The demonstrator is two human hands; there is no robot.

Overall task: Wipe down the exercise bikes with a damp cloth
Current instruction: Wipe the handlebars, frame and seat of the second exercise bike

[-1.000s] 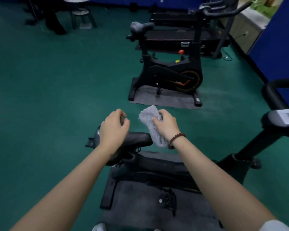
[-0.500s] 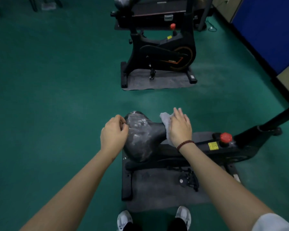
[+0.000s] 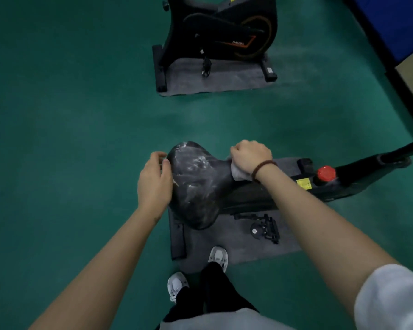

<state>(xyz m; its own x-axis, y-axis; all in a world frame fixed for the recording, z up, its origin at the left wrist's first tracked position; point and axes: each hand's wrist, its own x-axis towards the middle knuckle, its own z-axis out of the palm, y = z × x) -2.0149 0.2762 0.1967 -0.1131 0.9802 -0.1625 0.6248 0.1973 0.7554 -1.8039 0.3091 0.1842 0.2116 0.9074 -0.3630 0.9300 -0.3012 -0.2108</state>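
Cloth: the pale damp cloth (image 3: pixel 238 173) lies on the narrow nose of the near exercise bike's saddle (image 3: pixel 196 186), mostly hidden under the fist.
Right hand: the right hand (image 3: pixel 250 155) is curled tight over the cloth, bunching it against the nose.
Left hand: the left hand (image 3: pixel 155 179) has loosely curled fingers and holds nothing; its thumb side is just against the saddle's wide end.
Just changed: half a second ago the right fingers lay flat on the cloth; now they are clenched. A second ago the cloth was held clear above the saddle.
Meaning: wiping of this saddle looks under way, with whitish streaks across its top.
Also different: the view has tipped down, so the far bike (image 3: pixel 224 32) is cut off at the top edge.
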